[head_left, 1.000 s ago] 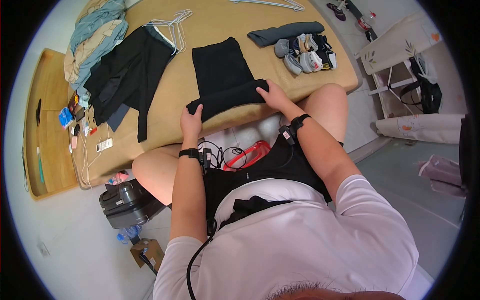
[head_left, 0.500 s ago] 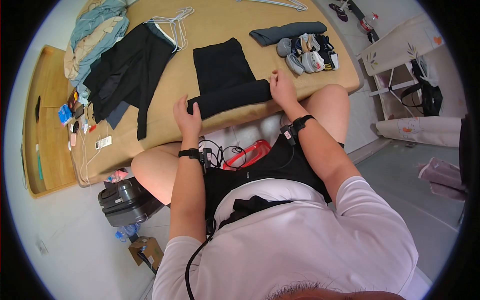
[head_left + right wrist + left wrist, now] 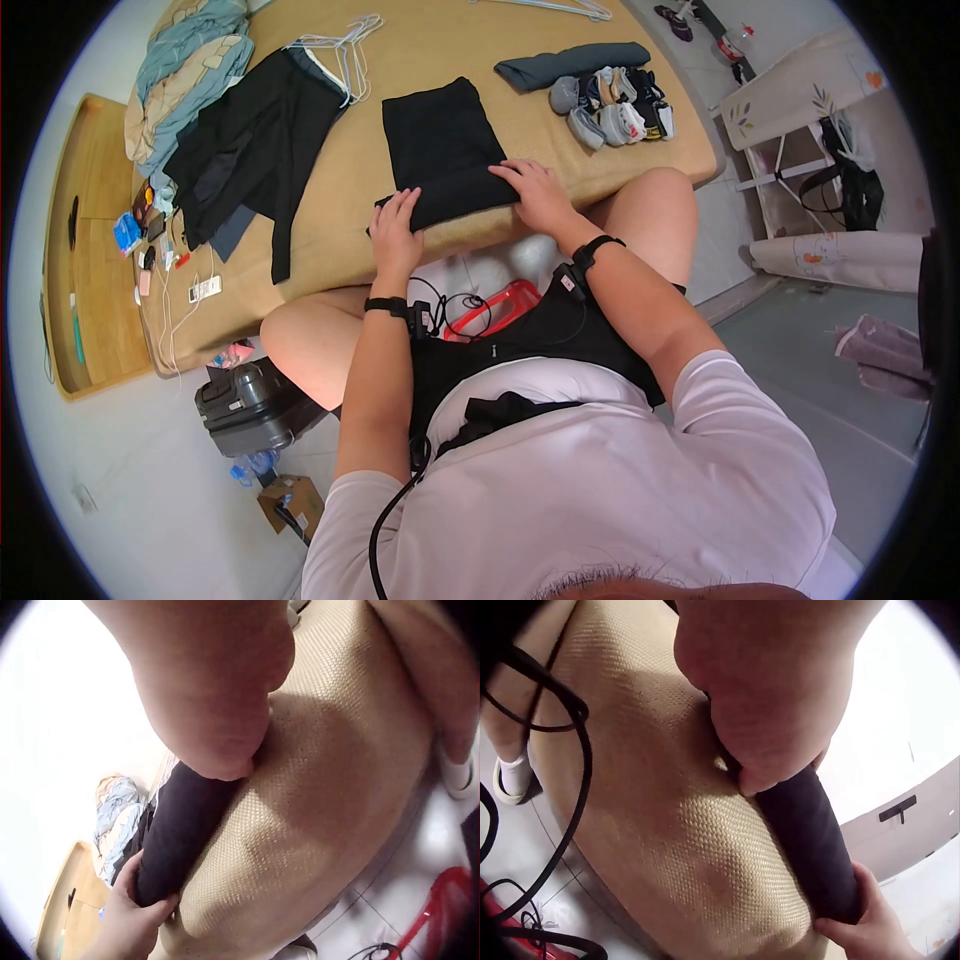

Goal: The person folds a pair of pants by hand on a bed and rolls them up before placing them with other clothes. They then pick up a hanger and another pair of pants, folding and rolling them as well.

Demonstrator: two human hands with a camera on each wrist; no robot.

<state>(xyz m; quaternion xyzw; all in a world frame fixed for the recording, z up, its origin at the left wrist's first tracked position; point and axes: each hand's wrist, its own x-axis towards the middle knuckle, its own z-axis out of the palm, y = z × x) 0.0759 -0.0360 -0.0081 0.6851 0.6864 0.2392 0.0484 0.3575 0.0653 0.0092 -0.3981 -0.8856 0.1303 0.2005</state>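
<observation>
"Cloth [image 3: 443, 150], black and part-rolled: how does it lie?"

"On the bed [image 3: 335, 200]. Its roll [image 3: 458, 200] runs sideways between left hand [image 3: 396, 230] and right hand [image 3: 541, 193], both equally near; the unrolled part [image 3: 438, 122] stretches flat beyond."

"Their hold?"

"Each pinches one end of the roll, thumb on the near side, fingers over the top."

"Materials?"

"Smooth, matte fabric, a plump tube; beneath the roll, a tan cover [image 3: 720, 870], coarsely woven."

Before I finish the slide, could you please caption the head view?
Left hand and right hand hold a partly rolled black garment.
</observation>
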